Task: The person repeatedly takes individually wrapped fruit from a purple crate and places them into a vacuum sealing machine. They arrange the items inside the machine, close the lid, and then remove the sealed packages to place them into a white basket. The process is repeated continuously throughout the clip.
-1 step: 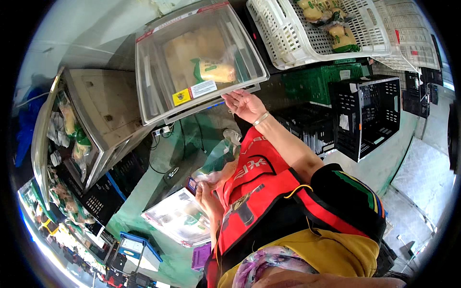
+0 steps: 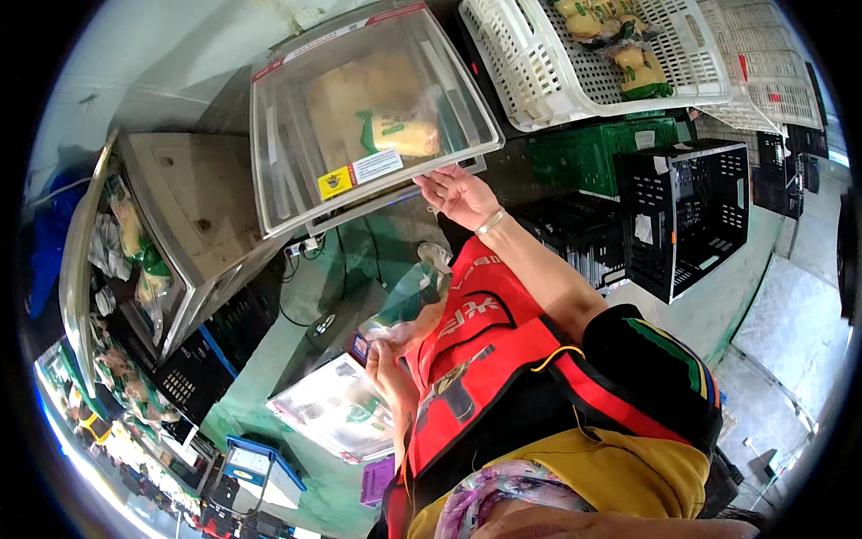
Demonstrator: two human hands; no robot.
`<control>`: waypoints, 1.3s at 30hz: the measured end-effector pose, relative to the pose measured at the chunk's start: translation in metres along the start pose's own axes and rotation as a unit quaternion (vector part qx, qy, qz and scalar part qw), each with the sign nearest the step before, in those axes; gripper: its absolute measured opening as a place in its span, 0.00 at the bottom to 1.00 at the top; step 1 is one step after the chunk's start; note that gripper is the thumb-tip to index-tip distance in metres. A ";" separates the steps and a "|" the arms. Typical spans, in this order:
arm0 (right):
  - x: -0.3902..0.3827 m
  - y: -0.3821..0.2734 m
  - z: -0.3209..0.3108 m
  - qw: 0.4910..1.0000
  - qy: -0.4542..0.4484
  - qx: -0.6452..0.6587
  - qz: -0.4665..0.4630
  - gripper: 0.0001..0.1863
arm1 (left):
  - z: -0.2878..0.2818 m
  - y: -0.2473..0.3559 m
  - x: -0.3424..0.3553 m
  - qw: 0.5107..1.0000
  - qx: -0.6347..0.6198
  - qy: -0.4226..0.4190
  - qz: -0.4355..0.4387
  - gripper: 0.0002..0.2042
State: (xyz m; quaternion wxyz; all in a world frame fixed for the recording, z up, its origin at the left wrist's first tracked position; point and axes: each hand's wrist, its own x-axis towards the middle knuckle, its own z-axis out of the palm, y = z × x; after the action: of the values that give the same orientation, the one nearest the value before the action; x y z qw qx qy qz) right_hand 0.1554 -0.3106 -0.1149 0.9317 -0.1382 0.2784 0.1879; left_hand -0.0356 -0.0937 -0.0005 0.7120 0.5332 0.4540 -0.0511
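Observation:
A machine with a clear plastic lid (image 2: 296,153) stands in front of me. Under the lid lies a bag of pale yellow food (image 2: 404,135) with green printing. My right hand (image 2: 460,196) is at the lid's front edge, palm turned up, fingers loosely curled and apart, fingertips at or just below the edge. I cannot tell how firmly they touch. Lower down, close to my red apron (image 2: 467,314), my left hand (image 2: 384,366) is closed on a clear and green plastic bag (image 2: 409,301). What the bag contains is hard to make out.
At the upper right a white crate (image 2: 584,85) holds several bagged foods. Below it stand a green crate (image 2: 584,153) and black crates (image 2: 687,216). A metal machine with its lid raised (image 2: 193,180) is at left, bags inside. Another clear-lidded box (image 2: 328,404) and a purple crate (image 2: 377,481) sit lower.

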 end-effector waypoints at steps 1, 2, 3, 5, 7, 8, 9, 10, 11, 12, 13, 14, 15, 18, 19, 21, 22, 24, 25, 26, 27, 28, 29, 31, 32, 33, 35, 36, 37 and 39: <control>0.003 -0.008 0.002 0.998 -0.050 -0.030 -0.002 0.20 | 0.004 0.004 0.001 1.000 0.010 -0.005 0.021 0.12; 0.006 -0.017 0.002 0.996 -0.075 -0.047 0.000 0.19 | 0.008 0.008 0.004 1.000 0.014 -0.009 0.021 0.12; 0.009 -0.026 0.001 0.993 -0.101 -0.063 0.004 0.19 | 0.012 0.011 0.007 1.000 0.018 -0.012 0.020 0.12; 0.026 -0.037 -0.013 0.979 -0.186 -0.079 -0.028 0.14 | 0.021 0.016 0.011 1.000 0.023 -0.008 0.010 0.12; 0.056 -0.051 -0.023 0.811 -0.006 -0.555 -0.184 0.17 | 0.031 0.020 0.016 1.000 0.023 0.002 -0.004 0.11; 0.072 -0.059 -0.031 0.647 0.034 -0.726 -0.231 0.21 | 0.034 0.021 0.019 1.000 0.026 0.006 -0.014 0.11; 0.084 -0.061 -0.039 0.578 0.103 -0.768 -0.256 0.24 | 0.036 0.021 0.021 0.999 0.031 0.003 -0.020 0.11; 0.098 -0.061 -0.046 0.502 0.169 -0.802 -0.276 0.28 | 0.040 0.022 0.024 0.999 0.035 0.001 -0.025 0.11; 0.111 -0.064 -0.056 0.419 0.235 -0.826 -0.295 0.32 | 0.045 0.023 0.028 0.999 0.040 -0.004 -0.030 0.10; 0.125 -0.067 -0.073 0.460 0.211 -0.813 -0.289 0.34 | 0.051 0.026 0.032 0.998 0.054 -0.021 -0.027 0.10; 0.139 -0.068 -0.094 0.500 0.186 -0.797 -0.282 0.36 | 0.056 0.030 0.035 0.997 0.068 -0.038 -0.024 0.10; 0.144 -0.068 -0.102 0.516 0.173 -0.792 -0.276 0.38 | 0.061 0.033 0.038 0.995 0.080 -0.053 -0.020 0.11; 0.148 -0.069 -0.109 0.531 0.161 -0.787 -0.270 0.39 | 0.066 0.034 0.041 0.996 0.072 -0.053 -0.025 0.11; 0.145 -0.072 -0.110 0.478 0.151 -0.817 -0.285 0.40 | 0.083 0.038 0.044 0.997 0.056 -0.043 -0.033 0.11; 0.143 -0.078 -0.111 0.439 0.156 -0.828 -0.311 0.41 | 0.089 0.041 0.045 0.996 0.062 -0.051 -0.037 0.11; 0.131 -0.090 -0.095 0.533 0.140 -0.802 -0.231 0.38 | 0.096 0.045 0.048 0.995 0.069 -0.048 -0.045 0.11; 0.127 -0.099 -0.089 0.577 0.136 -0.782 -0.193 0.37 | 0.101 0.048 0.051 0.995 0.073 -0.048 -0.047 0.12; 0.144 -0.102 -0.093 0.536 0.110 -0.812 -0.203 0.34 | 0.105 0.051 0.054 0.996 0.063 -0.041 -0.044 0.12; 0.137 -0.110 -0.040 0.483 0.107 -0.849 -0.186 0.34 | 0.104 0.050 0.058 0.997 0.051 -0.044 -0.043 0.12; 0.138 -0.111 -0.010 0.427 0.102 -0.882 -0.168 0.35 | 0.103 0.050 0.063 0.997 0.038 -0.045 -0.041 0.12; 0.159 -0.103 -0.043 0.213 0.033 -0.915 -0.341 0.35 | 0.106 0.054 0.062 0.996 0.034 -0.050 -0.060 0.11; 0.170 -0.099 -0.028 0.232 -0.023 -0.940 -0.251 0.36 | 0.107 0.058 0.060 0.997 0.031 -0.036 -0.068 0.11; 0.179 -0.097 0.000 0.246 -0.076 -0.953 -0.158 0.37 | 0.111 0.066 0.059 0.996 0.029 -0.025 -0.076 0.11; 0.217 -0.082 -0.003 0.265 -0.135 -0.954 0.040 0.51 | 0.118 0.080 0.060 0.997 0.024 -0.029 -0.068 0.11; 0.220 -0.079 0.012 0.249 -0.134 -0.957 0.067 0.57 | 0.113 0.080 0.062 0.998 0.021 -0.030 -0.054 0.11; 0.220 -0.070 0.016 0.206 -0.133 -0.965 0.090 0.59 | 0.106 0.079 0.065 0.999 0.018 -0.032 -0.041 0.11; 0.219 -0.061 0.024 0.176 -0.149 -0.968 0.102 0.61 | 0.091 0.080 0.072 0.999 0.014 -0.041 -0.024 0.11; 0.219 -0.054 0.022 0.178 -0.142 -0.969 0.095 0.61 | 0.082 0.084 0.077 0.998 0.016 -0.054 -0.021 0.11; 0.217 -0.048 0.016 0.177 -0.132 -0.971 0.089 0.61 | 0.075 0.087 0.082 0.997 0.015 -0.069 -0.019 0.11; 0.220 -0.040 0.011 0.162 -0.120 -0.976 0.084 0.61 | 0.069 0.099 0.090 0.996 0.012 -0.087 -0.006 0.11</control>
State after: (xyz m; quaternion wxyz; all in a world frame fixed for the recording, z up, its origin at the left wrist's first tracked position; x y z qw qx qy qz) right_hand 0.3476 -0.2823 -0.2256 0.0338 -0.8857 -0.2382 0.3970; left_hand 0.1126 -0.0703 0.0081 0.7419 0.5325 0.3931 -0.1068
